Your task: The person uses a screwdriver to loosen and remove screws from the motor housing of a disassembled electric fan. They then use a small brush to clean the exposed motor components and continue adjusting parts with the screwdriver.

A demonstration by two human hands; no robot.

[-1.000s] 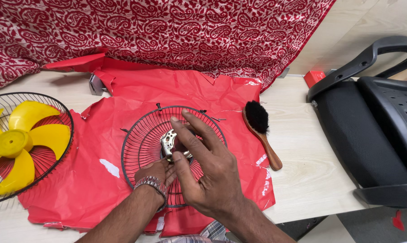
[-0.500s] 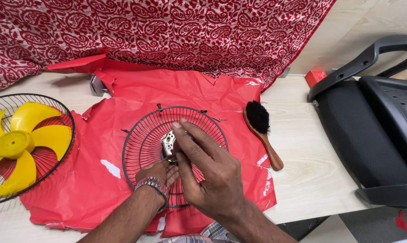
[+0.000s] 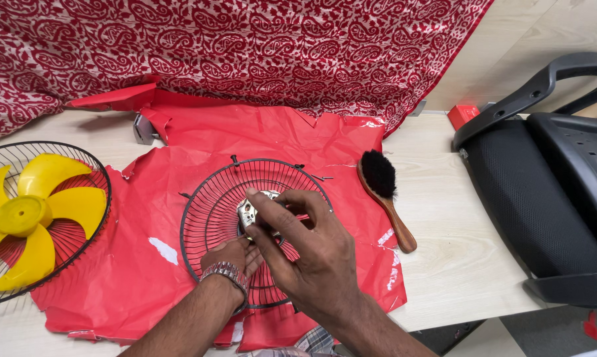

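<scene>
A round black wire fan guard (image 3: 212, 198) lies on red paper (image 3: 245, 139) in the middle of the table. At its hub sits a small silver metal motor part (image 3: 249, 210). My right hand (image 3: 305, 248) reaches over the guard and pinches that part with fingers and thumb. My left hand (image 3: 229, 254), with a metal watch on the wrist, is under the right one and grips the guard near the hub; its fingers are mostly hidden.
A second wire guard (image 3: 80, 264) holding a yellow fan blade (image 3: 27, 218) lies at the left. A black-bristled wooden brush (image 3: 385, 195) rests right of the guard. A black office chair (image 3: 549, 178) stands at the right. Red patterned cloth (image 3: 245, 46) hangs behind.
My right hand has shifted slightly, fingers closing tighter on the metal part at the hub. The guard and the other objects have stayed where they were.
</scene>
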